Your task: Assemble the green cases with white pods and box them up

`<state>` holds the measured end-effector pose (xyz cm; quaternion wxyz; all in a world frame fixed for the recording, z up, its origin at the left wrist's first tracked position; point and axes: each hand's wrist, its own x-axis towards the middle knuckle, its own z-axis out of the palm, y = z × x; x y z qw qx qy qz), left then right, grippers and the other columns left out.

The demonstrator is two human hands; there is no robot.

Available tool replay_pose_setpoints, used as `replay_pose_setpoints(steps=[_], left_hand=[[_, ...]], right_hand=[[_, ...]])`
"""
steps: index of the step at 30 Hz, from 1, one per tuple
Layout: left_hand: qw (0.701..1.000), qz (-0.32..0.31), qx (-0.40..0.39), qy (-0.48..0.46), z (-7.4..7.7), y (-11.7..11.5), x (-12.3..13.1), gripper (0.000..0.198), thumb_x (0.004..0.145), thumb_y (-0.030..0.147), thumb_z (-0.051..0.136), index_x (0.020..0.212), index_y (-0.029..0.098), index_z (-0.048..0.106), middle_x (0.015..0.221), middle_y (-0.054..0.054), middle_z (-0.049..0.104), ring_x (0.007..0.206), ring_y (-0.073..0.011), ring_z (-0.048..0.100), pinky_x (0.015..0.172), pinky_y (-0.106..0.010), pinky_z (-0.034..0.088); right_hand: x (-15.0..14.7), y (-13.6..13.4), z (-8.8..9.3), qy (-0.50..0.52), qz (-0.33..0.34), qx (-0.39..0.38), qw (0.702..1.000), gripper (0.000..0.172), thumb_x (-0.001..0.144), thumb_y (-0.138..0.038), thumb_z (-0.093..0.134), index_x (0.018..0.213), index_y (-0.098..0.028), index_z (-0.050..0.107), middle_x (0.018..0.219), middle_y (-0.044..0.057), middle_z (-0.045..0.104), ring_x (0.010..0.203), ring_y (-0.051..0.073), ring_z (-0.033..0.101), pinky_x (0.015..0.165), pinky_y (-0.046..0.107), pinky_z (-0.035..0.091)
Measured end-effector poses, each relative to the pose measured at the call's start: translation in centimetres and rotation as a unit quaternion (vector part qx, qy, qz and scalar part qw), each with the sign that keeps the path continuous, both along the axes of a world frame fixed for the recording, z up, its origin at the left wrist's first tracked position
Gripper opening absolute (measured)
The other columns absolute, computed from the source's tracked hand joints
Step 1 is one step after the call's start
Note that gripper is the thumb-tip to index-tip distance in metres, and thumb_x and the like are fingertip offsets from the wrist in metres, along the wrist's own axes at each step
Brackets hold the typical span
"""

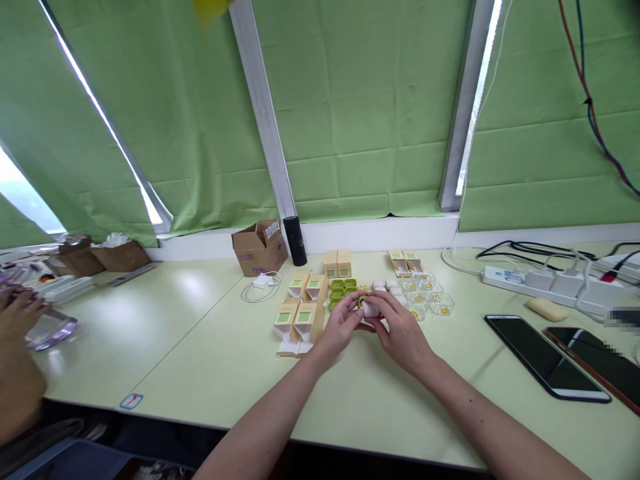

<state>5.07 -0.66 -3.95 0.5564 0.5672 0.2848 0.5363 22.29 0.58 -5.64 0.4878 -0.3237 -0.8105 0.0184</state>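
Above the table, my left hand [341,325] and my right hand [401,328] meet, fingers closed around a small white rounded piece [371,309] with a dark green part at its left side. Its exact kind is hard to make out, and fingers cover much of it. Just behind my left hand stand several green square cups [337,293]. White pieces [393,287] lie behind my right hand, and clear plastic cups with yellow centres [433,297] are to their right. Open cream boxes with green windows [303,318] stand left of my hands.
More cream boxes stand behind [337,264]. A cardboard carton [260,248], black cylinder [295,241] and white charger [263,281] lie at the back left. Right are a power strip [550,283], two dark-screened devices [545,357] and cables. Another person's hand [20,307] shows far left.
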Motion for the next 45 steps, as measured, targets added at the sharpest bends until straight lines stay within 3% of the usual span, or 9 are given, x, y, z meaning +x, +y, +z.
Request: replay_pose_setpoints(steps=[6, 13, 20, 38, 45], left_hand=[[1.0, 0.009, -0.008, -0.005, -0.14, 0.06, -0.04, 0.065, 0.088, 0.045, 0.08, 0.143, 0.021, 0.055, 0.134, -0.016, 0.065, 0.109, -0.0268, 0.071, 0.085, -0.037, 0.063], [1.0, 0.013, -0.008, -0.017, -0.32, 0.61, -0.36, 0.057, 0.082, 0.044, 0.086, 0.129, 0.016, 0.069, 0.135, -0.018, 0.068, 0.117, -0.0302, 0.07, 0.094, -0.039, 0.06], [0.996, 0.033, -0.058, -0.059, -0.25, 0.74, -0.02, 0.058, 0.076, 0.038, 0.091, 0.126, 0.016, 0.072, 0.127, -0.016, 0.074, 0.116, -0.0298, 0.072, 0.101, -0.043, 0.058], [0.992, 0.095, -0.057, -0.051, 0.34, 0.38, 0.54, 0.06, 0.067, 0.04, 0.096, 0.116, 0.013, 0.074, 0.106, -0.014, 0.08, 0.095, -0.0256, 0.076, 0.087, -0.04, 0.062], [0.997, 0.018, -0.049, -0.064, -0.03, 0.14, 0.02, 0.056, 0.08, 0.039, 0.088, 0.127, 0.015, 0.071, 0.125, -0.016, 0.075, 0.112, -0.029, 0.072, 0.098, -0.043, 0.059]], right_hand=[[0.0, 0.01, -0.13, -0.008, 0.003, 0.004, 1.0, 0.039, 0.1, -0.013, 0.05, 0.136, -0.024, 0.057, 0.134, 0.015, 0.064, 0.116, 0.03, 0.069, 0.088, 0.046, 0.065], [-0.1, 0.01, -0.02, -0.004, 0.011, 0.017, 1.0, 0.038, 0.102, -0.013, 0.048, 0.137, -0.026, 0.056, 0.133, 0.015, 0.065, 0.117, 0.03, 0.069, 0.091, 0.047, 0.065], [-0.14, -0.23, 0.42, -0.008, -0.001, 0.033, 0.999, 0.036, 0.102, -0.012, 0.046, 0.133, -0.024, 0.057, 0.13, 0.015, 0.066, 0.117, 0.03, 0.069, 0.087, 0.046, 0.066], [-0.21, -0.15, 0.5, -0.027, -0.006, 0.046, 0.999, 0.027, 0.103, -0.013, 0.045, 0.126, -0.022, 0.056, 0.128, 0.017, 0.067, 0.115, 0.031, 0.069, 0.083, 0.045, 0.065], [-0.06, 0.05, 0.05, -0.011, 0.001, 0.037, 0.999, 0.036, 0.101, -0.012, 0.047, 0.135, -0.024, 0.052, 0.131, 0.016, 0.065, 0.122, 0.03, 0.066, 0.093, 0.047, 0.064]])
